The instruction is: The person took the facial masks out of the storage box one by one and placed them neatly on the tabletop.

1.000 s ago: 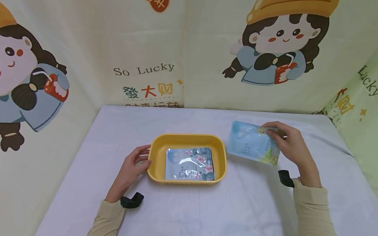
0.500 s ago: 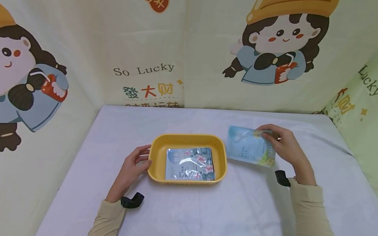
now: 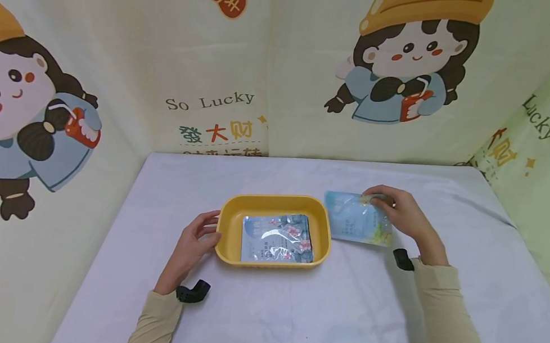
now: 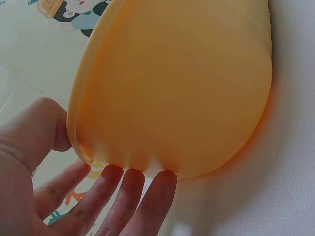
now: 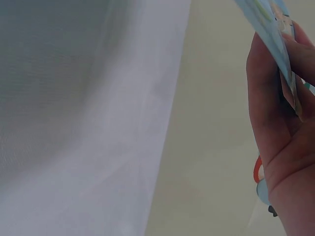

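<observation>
In the head view a yellow plastic basket stands on the white-covered table, with a blue flat sachet printed with pink flowers lying in it. My left hand touches the basket's left end from outside. The left wrist view shows its fingertips against the yellow wall and the thumb at the rim. To the right of the basket, my right hand pinches a light-blue glossy sachet by its upper right part. That sachet's left edge is close to the basket's right rim; whether they touch I cannot tell.
White cloth covers the table. Behind it hangs a cream backdrop with cartoon figures and lettering, and similar cloth lines both sides. Black wrist devices sit near both beige cuffs.
My right hand has moved left and slightly nearer with the light-blue sachet, bringing it close to the basket. My left hand and the basket have stayed in place.
</observation>
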### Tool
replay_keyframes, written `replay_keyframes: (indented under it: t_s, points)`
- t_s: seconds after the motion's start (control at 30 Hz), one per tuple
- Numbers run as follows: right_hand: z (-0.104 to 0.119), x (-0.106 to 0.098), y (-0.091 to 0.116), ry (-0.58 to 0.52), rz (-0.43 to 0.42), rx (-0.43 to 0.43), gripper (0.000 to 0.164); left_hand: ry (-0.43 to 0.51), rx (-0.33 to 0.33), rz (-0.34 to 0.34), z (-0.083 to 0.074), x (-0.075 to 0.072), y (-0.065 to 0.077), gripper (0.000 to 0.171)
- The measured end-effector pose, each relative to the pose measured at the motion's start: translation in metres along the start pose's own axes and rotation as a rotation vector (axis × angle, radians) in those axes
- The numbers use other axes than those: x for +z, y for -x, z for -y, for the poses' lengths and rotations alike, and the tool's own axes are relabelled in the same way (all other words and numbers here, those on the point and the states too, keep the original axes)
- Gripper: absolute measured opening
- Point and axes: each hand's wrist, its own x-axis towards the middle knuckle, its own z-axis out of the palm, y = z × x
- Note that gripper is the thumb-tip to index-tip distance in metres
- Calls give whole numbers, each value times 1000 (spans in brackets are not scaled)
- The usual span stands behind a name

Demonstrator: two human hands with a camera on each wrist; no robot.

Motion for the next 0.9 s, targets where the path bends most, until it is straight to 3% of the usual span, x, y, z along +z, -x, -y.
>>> replay_keyframes:
  t_s: [0.7, 0.9]
  points:
    - [-12, 14, -12, 5, 93, 135, 25, -7, -27, -3, -2, 0, 0, 53]
    - [-20, 21, -15, 42, 97, 127, 25, 0, -27, -2, -1, 1, 0, 52]
